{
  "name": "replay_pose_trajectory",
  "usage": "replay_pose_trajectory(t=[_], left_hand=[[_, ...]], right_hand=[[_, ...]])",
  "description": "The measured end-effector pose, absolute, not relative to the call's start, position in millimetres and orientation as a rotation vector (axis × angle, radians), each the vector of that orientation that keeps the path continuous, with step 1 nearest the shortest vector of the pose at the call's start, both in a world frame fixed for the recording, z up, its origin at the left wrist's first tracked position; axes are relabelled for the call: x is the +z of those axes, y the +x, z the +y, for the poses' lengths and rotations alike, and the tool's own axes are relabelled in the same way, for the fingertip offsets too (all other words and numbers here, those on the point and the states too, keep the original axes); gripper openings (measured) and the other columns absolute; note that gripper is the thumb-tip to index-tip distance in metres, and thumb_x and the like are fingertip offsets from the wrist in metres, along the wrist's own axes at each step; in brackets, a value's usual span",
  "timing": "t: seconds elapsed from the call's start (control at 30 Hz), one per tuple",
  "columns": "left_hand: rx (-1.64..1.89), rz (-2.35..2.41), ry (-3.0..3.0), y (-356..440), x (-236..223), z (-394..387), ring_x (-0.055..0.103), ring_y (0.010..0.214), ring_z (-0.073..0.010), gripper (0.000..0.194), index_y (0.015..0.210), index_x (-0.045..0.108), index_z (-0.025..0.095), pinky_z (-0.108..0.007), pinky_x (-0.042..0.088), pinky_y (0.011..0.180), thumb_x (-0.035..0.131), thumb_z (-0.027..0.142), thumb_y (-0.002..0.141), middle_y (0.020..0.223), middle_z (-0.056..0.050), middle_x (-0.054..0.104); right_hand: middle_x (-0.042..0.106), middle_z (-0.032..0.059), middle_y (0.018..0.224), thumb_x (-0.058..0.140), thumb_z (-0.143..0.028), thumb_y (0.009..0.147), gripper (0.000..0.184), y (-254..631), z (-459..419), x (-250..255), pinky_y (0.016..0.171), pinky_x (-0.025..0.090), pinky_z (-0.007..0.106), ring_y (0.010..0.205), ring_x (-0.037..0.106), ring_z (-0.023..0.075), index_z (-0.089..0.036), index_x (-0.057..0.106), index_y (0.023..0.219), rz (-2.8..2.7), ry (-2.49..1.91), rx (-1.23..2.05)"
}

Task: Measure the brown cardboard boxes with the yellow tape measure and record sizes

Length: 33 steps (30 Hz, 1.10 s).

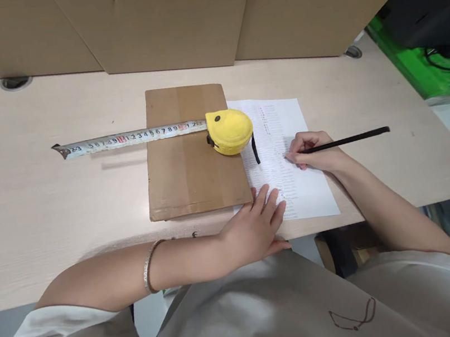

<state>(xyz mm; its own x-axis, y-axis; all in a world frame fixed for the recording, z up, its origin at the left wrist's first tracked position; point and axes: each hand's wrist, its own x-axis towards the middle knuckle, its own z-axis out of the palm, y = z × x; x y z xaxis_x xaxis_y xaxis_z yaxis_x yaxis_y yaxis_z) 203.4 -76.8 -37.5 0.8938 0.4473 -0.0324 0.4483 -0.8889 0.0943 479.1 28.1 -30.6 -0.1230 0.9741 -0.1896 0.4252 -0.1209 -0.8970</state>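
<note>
A long black pencil or pen (pixel 347 140) is pinched in my right hand (pixel 317 150), its tip at the printed sheet of paper (pixel 312 189). My left hand (pixel 258 222) lies with fingers spread on the lower part of that sheet, beside the near right corner of a flat brown cardboard box (pixel 193 179). Part of the sheet is hidden by the box and my hand. On the box rests a yellow tape measure (pixel 231 131) with a black strap. Its blade (pixel 131 138) is drawn out leftward past the box edge.
Tall cardboard panels (pixel 169 24) stand along the back of the pale wooden table (pixel 46 217). Two cable holes sit near the panels. At the right is a green crate (pixel 404 63) holding dark gear and cables. The table's front edge runs close to my body.
</note>
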Motion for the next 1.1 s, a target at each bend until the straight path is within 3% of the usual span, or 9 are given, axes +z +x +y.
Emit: replay_pose_trajectory(t=[0.67, 1.1], left_hand=[[-0.04, 0.702, 2.986, 204.3, -36.5, -77.3, 0.053, 0.173, -0.0456, 0.087, 0.176, 0.059, 0.007, -0.053, 0.044, 0.135, 0.045, 0.073, 0.122, 0.184, -0.027, 0.055], [-0.062, 0.7, 2.996, 204.1, -35.5, -77.3, 0.053, 0.173, -0.0448, 0.087, 0.176, 0.059, 0.007, -0.051, 0.044, 0.135, 0.043, 0.073, 0.122, 0.183, -0.027, 0.056]], right_hand=[[0.059, 0.0012, 0.054, 0.111, -0.064, 0.064, 0.063, 482.6, 30.5, -32.7, 0.043, 0.035, 0.026, 0.044, 0.049, 0.0099, -0.024, 0.062, 0.062, -1.597, -1.597, 1.205], [0.057, -0.0002, 0.049, 0.11, -0.057, 0.065, 0.06, 481.8, 29.1, -33.0, 0.041, 0.033, 0.024, 0.041, 0.047, 0.0084, -0.024, 0.061, 0.06, -1.595, -1.577, 1.178]])
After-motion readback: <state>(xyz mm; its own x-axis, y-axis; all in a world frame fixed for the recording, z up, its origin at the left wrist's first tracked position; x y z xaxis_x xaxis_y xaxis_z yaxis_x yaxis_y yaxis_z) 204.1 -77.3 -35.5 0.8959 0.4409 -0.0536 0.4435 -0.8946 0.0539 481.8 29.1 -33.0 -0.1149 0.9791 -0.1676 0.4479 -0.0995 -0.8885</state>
